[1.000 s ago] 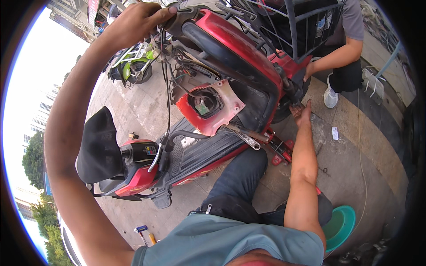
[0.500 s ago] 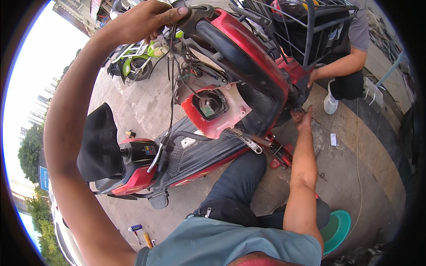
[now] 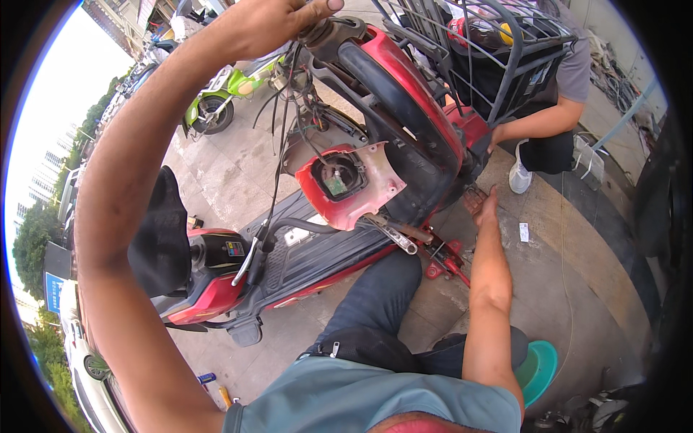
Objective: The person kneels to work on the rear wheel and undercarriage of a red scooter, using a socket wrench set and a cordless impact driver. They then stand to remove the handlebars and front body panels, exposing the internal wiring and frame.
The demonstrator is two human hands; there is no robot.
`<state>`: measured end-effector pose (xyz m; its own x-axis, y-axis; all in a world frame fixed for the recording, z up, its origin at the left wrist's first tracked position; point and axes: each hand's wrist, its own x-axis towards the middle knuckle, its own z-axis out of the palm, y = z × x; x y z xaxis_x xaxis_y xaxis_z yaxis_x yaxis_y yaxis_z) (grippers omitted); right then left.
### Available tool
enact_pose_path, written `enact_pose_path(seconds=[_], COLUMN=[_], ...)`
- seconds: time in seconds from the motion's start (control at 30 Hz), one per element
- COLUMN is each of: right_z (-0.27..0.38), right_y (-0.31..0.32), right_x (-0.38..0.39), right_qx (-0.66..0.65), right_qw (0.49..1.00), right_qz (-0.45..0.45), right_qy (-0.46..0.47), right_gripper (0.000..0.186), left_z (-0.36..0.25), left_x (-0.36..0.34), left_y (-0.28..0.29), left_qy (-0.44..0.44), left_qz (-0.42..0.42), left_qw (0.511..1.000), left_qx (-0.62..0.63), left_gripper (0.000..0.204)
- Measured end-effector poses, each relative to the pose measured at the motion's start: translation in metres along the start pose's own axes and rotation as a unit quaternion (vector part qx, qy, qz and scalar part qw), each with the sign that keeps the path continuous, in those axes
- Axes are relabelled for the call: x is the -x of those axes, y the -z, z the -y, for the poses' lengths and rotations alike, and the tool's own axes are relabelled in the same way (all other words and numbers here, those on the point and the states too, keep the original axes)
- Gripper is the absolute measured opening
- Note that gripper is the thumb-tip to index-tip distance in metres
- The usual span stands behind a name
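Note:
A partly dismantled red and black electric scooter (image 3: 310, 249) leans across the middle. My left hand (image 3: 289, 25) is closed over the black steering stem at the top of its front panel (image 3: 433, 94); the picture's edge cuts off some fingers. A red and white headlight shell (image 3: 339, 191) hangs by cables over the footboard. My right hand (image 3: 482, 206) reaches beneath the scooter's lower side, palm up, fingers apart, with nothing visible in it. Close by, a red jack-like metal stand (image 3: 444, 260) sits on the ground. A ratchet-like wrench (image 3: 393, 234) lies below the shell.
At the upper right a co-worker's hand (image 3: 498, 137) touches the scooter, beside a wire basket (image 3: 498, 58) holding bottles. A green basin (image 3: 538, 372) stands at my right. A green scooter (image 3: 224, 97) is parked behind. Tools (image 3: 225, 397) lie on the paving at lower left.
The view has shifted slightly. My left hand stays at the stem. My right hand has drawn a little away from the scooter's underside, its fingers more spread.

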<state>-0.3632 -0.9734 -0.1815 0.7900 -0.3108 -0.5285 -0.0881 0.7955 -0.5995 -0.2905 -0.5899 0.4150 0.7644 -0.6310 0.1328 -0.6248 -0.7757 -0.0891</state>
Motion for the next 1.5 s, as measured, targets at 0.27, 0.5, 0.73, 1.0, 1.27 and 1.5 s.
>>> enact_pose_path(seconds=[0.27,0.5,0.73,1.0,1.27,1.5], right_z=[0.097,0.133,0.082,0.052,0.049,0.06], right_y=[0.053,0.008,-0.054,-0.047,-0.064,-0.051], right_x=[0.092,0.213,0.284,0.267,0.288,0.295], right_qx=[0.358,0.552,0.597,0.717,0.775,0.779], right_qw=[0.927,0.822,0.789,0.686,0.613,0.61], right_qz=[-0.108,-0.108,0.032,0.011,0.012,0.005], right_qy=[0.015,0.088,0.139,0.124,0.155,0.144], right_gripper=[0.064,0.049,0.048,0.054,0.049,0.05], left_z=[0.057,0.04,0.047,0.059,0.07,0.061], left_x=[0.001,-0.001,0.005,0.002,-0.003,0.005], left_y=[-0.026,-0.026,-0.026,-0.034,-0.034,-0.027], left_qy=[-0.283,-0.144,-0.167,-0.262,-0.354,-0.175], left_qz=[-0.096,-0.122,-0.07,-0.117,-0.147,0.029], left_qw=[0.954,0.982,0.983,0.947,0.919,0.973], left_qx=[0.03,-0.02,-0.002,0.146,0.088,0.151], left_gripper=[0.044,0.053,0.05,0.066,0.057,0.046])
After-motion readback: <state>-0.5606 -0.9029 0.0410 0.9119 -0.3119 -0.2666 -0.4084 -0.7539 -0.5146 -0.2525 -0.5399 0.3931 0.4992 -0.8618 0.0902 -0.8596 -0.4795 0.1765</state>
